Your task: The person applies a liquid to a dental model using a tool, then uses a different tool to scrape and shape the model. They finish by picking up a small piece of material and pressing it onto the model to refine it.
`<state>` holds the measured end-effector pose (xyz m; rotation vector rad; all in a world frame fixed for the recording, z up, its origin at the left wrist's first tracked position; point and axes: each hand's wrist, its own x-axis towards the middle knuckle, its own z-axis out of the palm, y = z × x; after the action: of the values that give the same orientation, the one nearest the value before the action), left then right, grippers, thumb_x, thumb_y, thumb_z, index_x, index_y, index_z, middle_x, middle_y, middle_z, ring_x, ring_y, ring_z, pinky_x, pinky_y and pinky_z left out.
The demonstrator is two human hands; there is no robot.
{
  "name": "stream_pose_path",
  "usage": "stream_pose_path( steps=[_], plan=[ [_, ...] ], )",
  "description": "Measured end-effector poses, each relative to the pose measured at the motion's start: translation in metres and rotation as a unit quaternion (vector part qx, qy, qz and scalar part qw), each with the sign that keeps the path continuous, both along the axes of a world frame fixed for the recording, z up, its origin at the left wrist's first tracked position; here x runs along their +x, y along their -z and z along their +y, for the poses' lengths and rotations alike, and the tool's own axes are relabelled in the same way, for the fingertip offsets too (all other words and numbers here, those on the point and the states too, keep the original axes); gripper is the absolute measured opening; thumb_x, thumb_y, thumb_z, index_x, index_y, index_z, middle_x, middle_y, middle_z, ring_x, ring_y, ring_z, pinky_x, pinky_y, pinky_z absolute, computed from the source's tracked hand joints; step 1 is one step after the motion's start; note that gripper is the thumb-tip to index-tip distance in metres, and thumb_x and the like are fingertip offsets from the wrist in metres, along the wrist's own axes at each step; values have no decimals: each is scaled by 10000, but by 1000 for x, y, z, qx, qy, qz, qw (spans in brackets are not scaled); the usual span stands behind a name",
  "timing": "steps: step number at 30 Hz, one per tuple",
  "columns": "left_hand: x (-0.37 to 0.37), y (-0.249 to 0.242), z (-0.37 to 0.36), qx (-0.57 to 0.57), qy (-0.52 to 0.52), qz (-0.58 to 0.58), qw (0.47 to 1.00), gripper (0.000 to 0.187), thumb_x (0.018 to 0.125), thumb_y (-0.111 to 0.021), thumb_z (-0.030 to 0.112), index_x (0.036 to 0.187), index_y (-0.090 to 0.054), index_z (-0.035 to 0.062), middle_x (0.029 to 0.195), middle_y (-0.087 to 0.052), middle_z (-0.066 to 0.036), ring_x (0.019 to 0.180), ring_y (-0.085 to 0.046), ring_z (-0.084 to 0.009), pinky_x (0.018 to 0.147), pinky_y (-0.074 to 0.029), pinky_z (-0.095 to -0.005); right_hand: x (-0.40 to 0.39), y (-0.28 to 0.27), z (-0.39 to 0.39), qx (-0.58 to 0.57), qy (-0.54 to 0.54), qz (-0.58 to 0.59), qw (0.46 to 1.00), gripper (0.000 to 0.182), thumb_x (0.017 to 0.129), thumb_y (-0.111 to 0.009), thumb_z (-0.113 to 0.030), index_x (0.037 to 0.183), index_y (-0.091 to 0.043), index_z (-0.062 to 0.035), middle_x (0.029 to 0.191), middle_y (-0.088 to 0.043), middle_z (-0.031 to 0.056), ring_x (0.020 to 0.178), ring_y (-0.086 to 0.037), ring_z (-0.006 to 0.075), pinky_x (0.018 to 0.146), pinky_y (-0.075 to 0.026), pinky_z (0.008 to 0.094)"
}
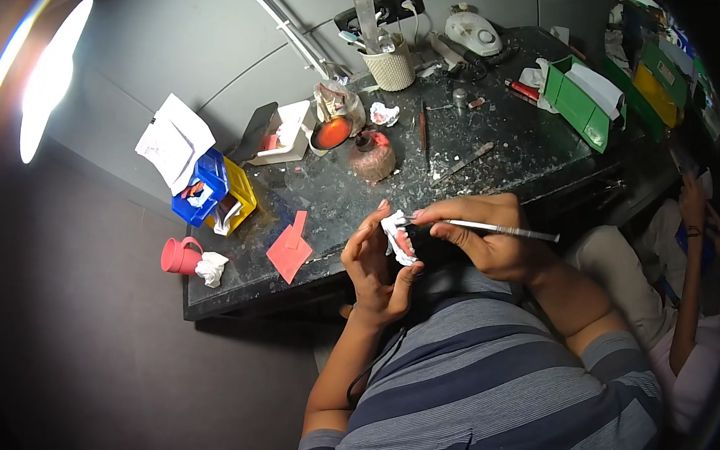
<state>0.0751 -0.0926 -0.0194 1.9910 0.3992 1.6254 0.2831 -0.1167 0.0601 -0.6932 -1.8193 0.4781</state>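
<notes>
Head view: the left hand (376, 280) pinches a cast (400, 237) between thumb and fingertips, the palm standing open behind it. The cast is a chalky white, curved piece with a smooth pink, tooth-edged band; it is held up at the near edge of the bench (509, 143), in front of the person's striped shirt. The right hand (491, 237) grips a slim metal tool (508, 230) pen-fashion, fingers pressed to the shaft, its working end at the cast's far end; whether it touches cannot be told. The bench top is dark, scuffed and flecked with pale debris. Left of the hands lies a flat, matt pink sheet (289, 258), square-cornered, with a narrow strip (296, 229) across its far corner. Beyond the hands stands a squat, rounded pot (372, 160), stained reddish, beside a bowl (333, 133) with a glossy orange interior. Farther right lies a thin, flat-bladed knife (464, 163). At the far side stands a ribbed, cream cup (390, 68); at far right, a straight-sided green bin (577, 106).
</notes>
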Motion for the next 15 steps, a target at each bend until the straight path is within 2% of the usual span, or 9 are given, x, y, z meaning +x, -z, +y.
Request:
stream_pose_path(
  steps=[1,6,8,12,14,15],
  plan=[
    [0,0,1,7,3,-2,1000,795,899,-763,118,1480,-222,80,1475,-411,-302,1434,-389,-410,1170,-292,-504,-3,-1,1,8,-9,6,1000,180,936,-701,-105,1079,-712,2,1008,-750,153,905,-751,279,763,-582,332],
    [-2,-1,5,-3,-2,-17,1000,818,879,-785,106,1477,-227,87,1467,-420,-302,1426,-404,-414,1164,-315,-509,-9,-4,3,6,-25,20,999,178,932,-704,-96,1080,-711,3,1024,-749,158,929,-752,267,775,-585,330],
    [-2,-1,6,-8,-7,-21,1000,823,873,-787,93,1476,-228,88,1465,-423,-300,1424,-406,-415,1162,-323,-510,-7,-6,0,-62,-7,15,998,178,931,-703,-89,1081,-709,5,1038,-748,155,955,-749,265,791,-584,332],
    [-1,1,3,-15,1,-39,999,846,839,-801,36,1467,-237,85,1447,-441,-288,1407,-429,-409,1154,-354,-501,-6,-5,0,-103,-5,30,994,175,931,-702,-81,1080,-707,11,1050,-745,156,976,-746,264,800,-583,330],
    [-1,-1,-1,-16,-7,-40,999,852,823,-812,25,1454,-242,79,1440,-445,-285,1386,-454,-402,1143,-378,-497,-7,-8,1,-23,-1,7,1000,179,926,-708,-74,1081,-705,15,1053,-744,162,970,-747,263,800,-584,328],
    [2,2,-3,-19,-29,-63,997,817,791,-845,32,1407,-307,39,1384,-473,-252,1337,-498,-388,1123,-411,-489,-9,-5,0,-3,4,22,1000,172,924,-708,-65,1075,-702,17,1028,-743,162,950,-748,263,792,-581,329]
  ],
)
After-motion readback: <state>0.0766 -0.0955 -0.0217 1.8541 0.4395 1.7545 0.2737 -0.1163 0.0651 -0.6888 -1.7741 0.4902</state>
